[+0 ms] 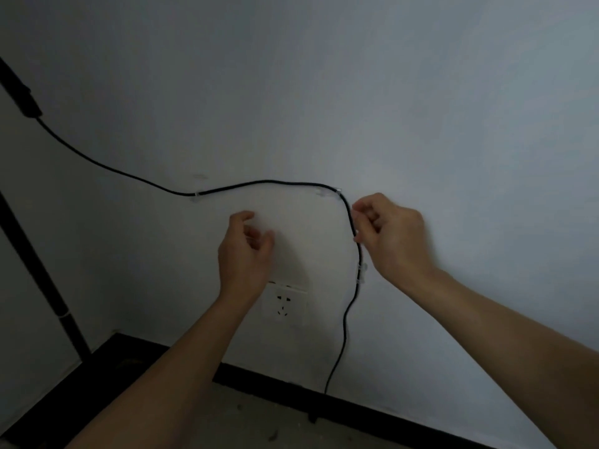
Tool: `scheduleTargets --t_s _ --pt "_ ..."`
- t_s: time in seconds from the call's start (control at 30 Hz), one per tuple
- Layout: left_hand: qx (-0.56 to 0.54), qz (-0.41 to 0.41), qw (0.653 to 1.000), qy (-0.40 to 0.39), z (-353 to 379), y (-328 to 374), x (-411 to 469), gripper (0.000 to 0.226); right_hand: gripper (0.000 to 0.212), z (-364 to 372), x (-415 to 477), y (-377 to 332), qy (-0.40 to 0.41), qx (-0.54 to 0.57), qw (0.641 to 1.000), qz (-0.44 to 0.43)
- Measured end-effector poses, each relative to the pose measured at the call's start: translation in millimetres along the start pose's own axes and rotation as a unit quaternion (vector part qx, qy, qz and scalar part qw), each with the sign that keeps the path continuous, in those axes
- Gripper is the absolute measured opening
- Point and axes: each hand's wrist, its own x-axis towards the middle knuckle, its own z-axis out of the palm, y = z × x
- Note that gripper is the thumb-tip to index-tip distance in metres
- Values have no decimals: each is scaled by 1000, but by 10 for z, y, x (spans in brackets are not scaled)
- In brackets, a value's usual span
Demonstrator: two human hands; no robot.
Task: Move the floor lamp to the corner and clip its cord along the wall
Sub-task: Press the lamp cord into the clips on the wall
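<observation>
A black lamp cord (265, 182) runs along the white wall from the inline switch (27, 102) at the upper left, across, then bends down to the floor. Clear clips hold it at the left (196, 196), at the bend (337, 191) and lower on the vertical run (360, 273). My right hand (389, 231) pinches the cord just below the bend, fingertips against the wall. My left hand (249, 247) hovers beside the wall above the socket, fingers loosely curled with nothing seen in them. The black lamp pole (39, 264) stands in the corner at the left.
A white wall socket (285, 306) sits below my left hand, partly covered by my wrist. A black skirting board (356, 406) runs along the wall's foot above the grey concrete floor (243, 422). The room corner lies at the left.
</observation>
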Motion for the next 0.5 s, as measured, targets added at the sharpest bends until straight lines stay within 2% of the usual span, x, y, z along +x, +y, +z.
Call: scheduleTargets --t_s 0.2,0.33,0.5 --pt "131 18 989 -59 20 -230 -170 21 5 33 -85 32 6 -40 998 -52" --pt "251 77 956 -129 30 -408 -370 7 12 72 -133 45 -17 -56 997 -45" --pt "318 89 923 -196 19 -454 -473 16 14 47 -135 44 -20 -56 998 -28"
